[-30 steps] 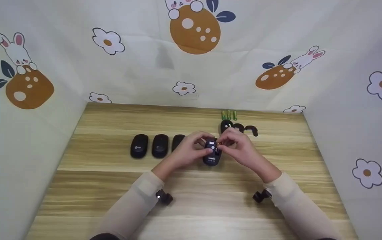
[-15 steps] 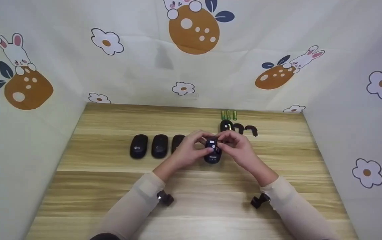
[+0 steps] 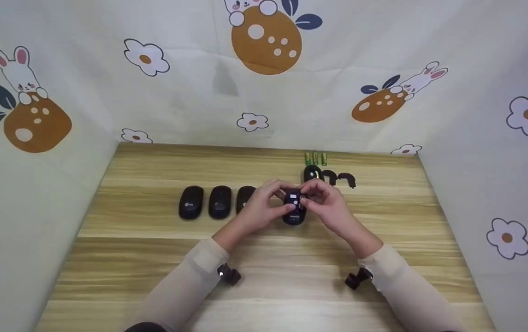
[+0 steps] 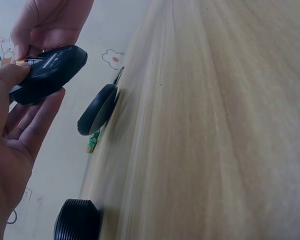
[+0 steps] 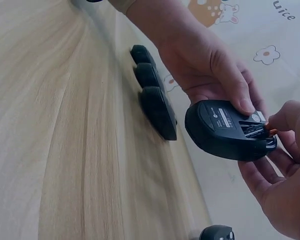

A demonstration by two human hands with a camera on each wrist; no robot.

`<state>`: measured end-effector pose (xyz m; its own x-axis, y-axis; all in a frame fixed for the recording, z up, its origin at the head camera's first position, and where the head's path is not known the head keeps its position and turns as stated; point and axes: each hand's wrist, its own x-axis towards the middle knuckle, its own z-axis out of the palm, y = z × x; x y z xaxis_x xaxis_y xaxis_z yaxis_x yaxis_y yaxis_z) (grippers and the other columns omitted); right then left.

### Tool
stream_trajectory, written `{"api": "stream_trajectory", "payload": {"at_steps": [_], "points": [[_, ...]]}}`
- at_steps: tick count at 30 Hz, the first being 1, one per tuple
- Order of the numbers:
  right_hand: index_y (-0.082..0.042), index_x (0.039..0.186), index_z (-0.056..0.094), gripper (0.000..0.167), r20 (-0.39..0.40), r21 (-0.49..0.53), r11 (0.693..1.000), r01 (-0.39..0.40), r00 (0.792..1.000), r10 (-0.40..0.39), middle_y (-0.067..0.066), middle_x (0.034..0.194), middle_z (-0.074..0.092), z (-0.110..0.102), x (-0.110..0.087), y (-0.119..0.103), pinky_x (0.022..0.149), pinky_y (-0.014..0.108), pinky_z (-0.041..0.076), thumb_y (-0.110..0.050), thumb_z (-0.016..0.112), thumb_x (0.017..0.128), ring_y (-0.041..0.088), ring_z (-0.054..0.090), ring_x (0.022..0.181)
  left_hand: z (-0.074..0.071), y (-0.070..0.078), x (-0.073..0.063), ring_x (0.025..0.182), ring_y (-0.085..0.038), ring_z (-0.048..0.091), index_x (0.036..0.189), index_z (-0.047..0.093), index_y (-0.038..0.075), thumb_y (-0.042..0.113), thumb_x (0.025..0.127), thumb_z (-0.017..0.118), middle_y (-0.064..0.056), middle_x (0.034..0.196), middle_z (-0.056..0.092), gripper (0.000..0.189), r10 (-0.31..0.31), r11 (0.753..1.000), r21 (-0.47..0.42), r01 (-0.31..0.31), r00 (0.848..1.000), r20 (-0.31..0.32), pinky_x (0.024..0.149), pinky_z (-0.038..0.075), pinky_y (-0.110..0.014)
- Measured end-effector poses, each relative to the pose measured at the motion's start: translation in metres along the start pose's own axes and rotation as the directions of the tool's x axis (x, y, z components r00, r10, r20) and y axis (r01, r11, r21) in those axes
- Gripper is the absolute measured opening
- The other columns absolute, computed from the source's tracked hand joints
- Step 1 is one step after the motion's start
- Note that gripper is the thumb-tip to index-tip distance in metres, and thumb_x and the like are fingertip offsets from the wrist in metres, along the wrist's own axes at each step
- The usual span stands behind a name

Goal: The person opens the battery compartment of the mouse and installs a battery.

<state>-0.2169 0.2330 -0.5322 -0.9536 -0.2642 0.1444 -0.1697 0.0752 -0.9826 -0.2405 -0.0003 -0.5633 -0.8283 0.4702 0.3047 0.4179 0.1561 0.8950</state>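
A black computer mouse is turned underside up, raised over the table. My left hand grips its left side, thumb on the labelled underside and fingers beneath. The battery compartment gapes open in the right wrist view. Inside it lies a dark battery with an orange end. My right hand pinches at that orange end with its thumb, while other fingers curl under the mouse. Its fingertips hide part of the battery.
Three black mice stand in a row to the left, including the leftmost mouse. Behind the hands lie another mouse, two curved black covers and three green batteries. A patterned cloth borders the wooden table.
My right fingers have come closer in over the compartment, with the battery now down in it. The lower end of the mouse has shifted slightly up in view. My left hand keeps its grip.
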Motion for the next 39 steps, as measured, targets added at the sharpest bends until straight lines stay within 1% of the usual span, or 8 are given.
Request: {"api": "stream_trajectory", "payload": {"at_steps": [3, 9, 18, 24, 28, 32, 35, 39], "points": [[0.011, 0.110, 0.066, 0.016, -0.002, 0.003, 1.000, 0.016, 1.000, -0.016, 0.024, 0.128, 0.070, -0.0003, 0.0000, 0.0007, 0.103, 0.034, 0.062, 0.013, 0.073, 0.095, 0.025, 0.072, 0.116, 0.0000, -0.0006, 0.0000, 0.106, -0.017, 0.071, 0.139, 0.071, 0.013, 0.016, 0.096, 0.087, 0.000, 0.132, 0.071, 0.046, -0.002, 1.000, -0.001, 0.002, 1.000, -0.002, 0.107, 0.057, -0.043], [0.010, 0.102, 0.071, 0.008, -0.003, -0.014, 0.997, 0.082, 0.997, -0.082, 0.025, 0.126, 0.070, -0.0011, 0.0010, 0.0044, 0.104, 0.036, 0.061, 0.011, 0.076, 0.096, 0.028, 0.072, 0.117, -0.0010, 0.0001, 0.0002, 0.106, -0.017, 0.070, 0.139, 0.071, 0.011, 0.018, 0.097, 0.087, 0.000, 0.131, 0.072, 0.045, -0.011, 1.000, -0.016, 0.011, 1.000, -0.003, 0.107, 0.056, -0.045], [0.000, 0.100, 0.075, 0.010, -0.004, -0.049, 0.992, 0.119, 0.993, -0.119, 0.022, 0.128, 0.073, -0.0013, 0.0004, 0.0073, 0.103, 0.036, 0.062, 0.010, 0.076, 0.098, 0.027, 0.073, 0.119, -0.0027, -0.0010, 0.0007, 0.106, -0.016, 0.071, 0.139, 0.071, 0.009, 0.018, 0.098, 0.086, 0.000, 0.129, 0.073, 0.045, -0.003, 1.000, -0.015, 0.003, 1.000, -0.006, 0.111, 0.054, -0.047], [0.005, 0.095, 0.071, 0.008, 0.001, -0.025, 0.990, 0.137, 0.991, -0.137, 0.025, 0.130, 0.072, -0.0010, 0.0011, 0.0078, 0.102, 0.036, 0.062, 0.010, 0.077, 0.096, 0.029, 0.073, 0.119, -0.0032, -0.0020, 0.0003, 0.104, -0.016, 0.071, 0.139, 0.072, 0.008, 0.018, 0.097, 0.087, -0.002, 0.128, 0.073, 0.045, 0.014, 1.000, -0.005, -0.014, 1.000, -0.022, 0.111, 0.054, -0.046], [0.006, 0.092, 0.070, 0.010, -0.002, -0.033, 0.987, 0.155, 0.988, -0.155, 0.026, 0.128, 0.072, -0.0013, 0.0016, 0.0086, 0.101, 0.035, 0.063, 0.013, 0.077, 0.095, 0.028, 0.073, 0.117, -0.0027, -0.0014, 0.0007, 0.103, -0.016, 0.071, 0.138, 0.072, 0.007, 0.018, 0.097, 0.087, -0.002, 0.128, 0.073, 0.045, 0.014, 1.000, -0.013, -0.014, 1.000, -0.021, 0.110, 0.054, -0.045], [0.006, 0.095, 0.071, 0.010, -0.024, -0.041, 0.986, 0.159, 0.987, -0.160, 0.025, 0.127, 0.073, -0.0021, 0.0009, 0.0084, 0.101, 0.039, 0.063, 0.014, 0.076, 0.095, 0.028, 0.073, 0.116, -0.0018, 0.0014, 0.0023, 0.105, -0.017, 0.071, 0.139, 0.071, 0.008, 0.020, 0.097, 0.087, -0.001, 0.130, 0.072, 0.046, 0.002, 1.000, -0.025, -0.003, 1.000, -0.015, 0.110, 0.054, -0.046], [0.007, 0.100, 0.069, 0.011, -0.043, -0.041, 0.987, 0.154, 0.987, -0.155, 0.024, 0.127, 0.073, -0.0013, 0.0001, 0.0076, 0.102, 0.041, 0.063, 0.015, 0.075, 0.095, 0.027, 0.074, 0.116, -0.0013, 0.0032, 0.0034, 0.107, -0.017, 0.071, 0.139, 0.071, 0.010, 0.020, 0.097, 0.086, 0.000, 0.131, 0.072, 0.046, 0.000, 1.000, -0.023, 0.000, 1.000, -0.014, 0.110, 0.055, -0.047], [0.008, 0.109, 0.065, 0.019, -0.067, -0.045, 0.989, 0.140, 0.987, -0.143, 0.023, 0.124, 0.072, 0.0009, 0.0001, 0.0093, 0.099, 0.037, 0.064, 0.017, 0.073, 0.094, 0.024, 0.074, 0.111, -0.0005, 0.0040, 0.0033, 0.107, -0.017, 0.070, 0.139, 0.071, 0.012, 0.020, 0.097, 0.087, 0.002, 0.132, 0.072, 0.046, -0.009, 1.000, -0.020, 0.008, 1.000, -0.009, 0.110, 0.055, -0.045]]}}
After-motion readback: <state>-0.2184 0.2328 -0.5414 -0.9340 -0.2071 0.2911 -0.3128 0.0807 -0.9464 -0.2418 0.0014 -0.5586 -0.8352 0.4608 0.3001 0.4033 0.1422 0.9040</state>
